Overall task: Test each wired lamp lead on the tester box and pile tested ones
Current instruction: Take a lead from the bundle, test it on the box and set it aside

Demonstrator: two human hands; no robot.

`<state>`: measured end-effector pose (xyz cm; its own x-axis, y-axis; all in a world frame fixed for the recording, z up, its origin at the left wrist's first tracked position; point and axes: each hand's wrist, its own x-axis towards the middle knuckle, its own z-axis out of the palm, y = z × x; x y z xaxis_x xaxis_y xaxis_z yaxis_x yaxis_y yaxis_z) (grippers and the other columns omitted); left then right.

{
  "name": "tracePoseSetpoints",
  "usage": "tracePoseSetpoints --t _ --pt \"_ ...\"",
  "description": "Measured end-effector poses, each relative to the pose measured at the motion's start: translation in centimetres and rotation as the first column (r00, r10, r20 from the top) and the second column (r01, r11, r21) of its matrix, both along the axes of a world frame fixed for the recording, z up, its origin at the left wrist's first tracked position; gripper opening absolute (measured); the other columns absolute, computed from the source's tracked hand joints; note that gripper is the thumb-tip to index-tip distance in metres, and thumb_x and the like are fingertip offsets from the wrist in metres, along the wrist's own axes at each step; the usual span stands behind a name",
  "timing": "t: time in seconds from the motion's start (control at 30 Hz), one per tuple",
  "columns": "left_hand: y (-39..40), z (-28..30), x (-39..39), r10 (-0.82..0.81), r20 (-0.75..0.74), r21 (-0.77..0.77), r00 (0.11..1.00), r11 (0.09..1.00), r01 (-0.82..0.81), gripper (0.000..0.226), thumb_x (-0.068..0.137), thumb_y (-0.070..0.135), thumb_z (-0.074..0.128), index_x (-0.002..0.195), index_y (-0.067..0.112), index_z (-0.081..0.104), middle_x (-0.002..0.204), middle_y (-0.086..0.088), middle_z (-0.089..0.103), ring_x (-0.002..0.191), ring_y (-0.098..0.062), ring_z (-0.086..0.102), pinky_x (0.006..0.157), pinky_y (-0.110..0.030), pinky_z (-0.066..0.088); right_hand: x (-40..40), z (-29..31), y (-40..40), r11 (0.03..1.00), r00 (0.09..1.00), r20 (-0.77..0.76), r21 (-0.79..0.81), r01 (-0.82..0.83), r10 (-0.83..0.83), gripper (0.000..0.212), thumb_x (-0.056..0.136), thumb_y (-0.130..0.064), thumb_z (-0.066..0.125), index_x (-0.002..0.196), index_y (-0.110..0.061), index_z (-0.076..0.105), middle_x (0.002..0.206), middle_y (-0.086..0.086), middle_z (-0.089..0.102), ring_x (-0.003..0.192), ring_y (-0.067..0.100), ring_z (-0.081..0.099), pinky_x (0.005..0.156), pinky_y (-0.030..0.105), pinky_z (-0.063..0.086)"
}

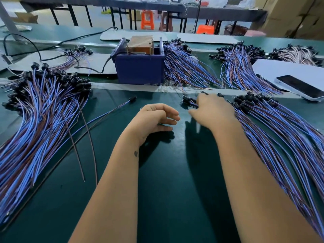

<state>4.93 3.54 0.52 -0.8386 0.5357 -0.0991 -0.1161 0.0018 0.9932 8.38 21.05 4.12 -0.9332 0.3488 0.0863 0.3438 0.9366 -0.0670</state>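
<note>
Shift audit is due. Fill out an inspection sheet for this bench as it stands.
Surface: green mat, bare between the forearms.
Job's things: blue tester box; left lead pile; right lead pile; single lead lying apart.
Clutter: phone on white sheet.
Grippers: left hand loosely curled, holding nothing; right hand reaching at black sockets, grip blurred.
Cables: black cord runs to the box.
Surroundings: orange stools, cartons.

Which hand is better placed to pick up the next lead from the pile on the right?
The right hand. It is already at the black socket ends of the right pile, fingers reaching among them. The left hand hangs loosely curled over bare mat, holding nothing, farther from that pile.
</note>
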Motion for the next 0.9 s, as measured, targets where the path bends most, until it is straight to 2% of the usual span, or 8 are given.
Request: tracePoseSetpoints --t 0.1,0.17,0.27,0.37,0.5,0.67,0.9 --pt "0.1 -0.1 -0.1 0.054 0.034 0.034 0.998 0.998 -0.055 0.047 0.081 -0.015 0.03 0.073 0.011 0.068 0.076 -0.004 0.072 0.07 -0.014 0.07 0.06 -0.023 0.056 -1.0 -1.3 -3.3 0.976 0.989 -0.076 -0.17 -0.138 0.127 0.037 0.096 -0.038 0.048 0.127 -0.018 0.054 0.13 0.012 0.053 0.121 0.033 0.048 0.094 0.04 0.04" --pt "-0.1 -0.1 -0.2 0.105 0.061 0.074 0.993 0.991 -0.11 0.043 0.079 -0.016 0.028 0.073 0.008 0.064 0.07 -0.004 0.07 0.065 -0.014 0.068 0.062 -0.026 0.058 -1.7 -2.3 -4.8 0.963 0.984 -0.089 -0.207 -0.171 0.156 0.037 0.098 -0.033 0.044 0.133 -0.021 0.051 0.136 0.011 0.051 0.127 0.032 0.043 0.1 0.042 0.035" --pt "-0.4 -0.1 -0.4 0.144 0.098 0.117 0.985 0.981 -0.155 0.04 0.081 -0.016 0.028 0.077 0.004 0.063 0.069 -0.007 0.067 0.064 -0.014 0.067 0.065 -0.028 0.059 -2.3 -3.4 -5.2 0.957 0.988 -0.125 -0.264 -0.117 0.086 0.044 0.101 -0.037 0.037 0.142 -0.022 0.043 0.144 0.008 0.046 0.134 0.029 0.037 0.105 0.043 0.029" --pt "-0.3 0.0 -0.3 0.162 0.114 0.087 0.98 0.981 -0.172 0.039 0.085 -0.014 0.029 0.079 0.005 0.063 0.066 -0.007 0.065 0.066 -0.016 0.069 0.061 -0.027 0.058 -2.4 -4.1 -3.8 0.952 0.992 -0.123 -0.305 -0.026 -0.012 0.051 0.101 -0.041 0.034 0.148 -0.021 0.034 0.151 0.007 0.04 0.139 0.026 0.033 0.108 0.045 0.024" --pt "-0.3 0.2 -0.3 0.179 0.125 0.076 0.976 0.979 -0.189 0.04 0.088 -0.013 0.029 0.08 0.005 0.064 0.07 -0.009 0.064 0.069 -0.019 0.069 0.061 -0.027 0.058 -1.8 -4.4 -0.9 0.959 0.989 -0.106 -0.275 0.067 -0.099 0.057 0.101 -0.042 0.03 0.154 -0.022 0.021 0.153 0.008 0.036 0.14 0.028 0.031 0.111 0.046 0.023" --pt "-0.3 0.3 -0.3 0.186 0.134 0.07 0.973 0.978 -0.197 0.04 0.089 -0.013 0.029 0.082 0.005 0.064 0.067 -0.007 0.065 0.069 -0.019 0.07 0.061 -0.028 0.058 -0.9 -4.2 2.6 0.966 0.989 -0.074 -0.232 0.11 -0.131 0.058 0.103 -0.044 0.027 0.156 -0.028 0.013 0.154 0.009 0.034 0.142 0.03 0.028 0.112 0.05 0.022" --pt "-0.2 0.2 -0.4 0.205 0.129 0.087 0.97 0.972 -0.217 0.038 0.089 -0.011 0.031 0.084 0.007 0.064 0.065 -0.004 0.065 0.067 -0.017 0.069 0.06 -0.029 0.057 0.0 -4.1 3.8 0.98 0.989 -0.015 -0.14 0.144 -0.148 0.064 0.102 -0.044 0.032 0.157 -0.025 0.005 0.157 0.014 0.025 0.142 0.032 0.023 0.112 0.05 0.021"
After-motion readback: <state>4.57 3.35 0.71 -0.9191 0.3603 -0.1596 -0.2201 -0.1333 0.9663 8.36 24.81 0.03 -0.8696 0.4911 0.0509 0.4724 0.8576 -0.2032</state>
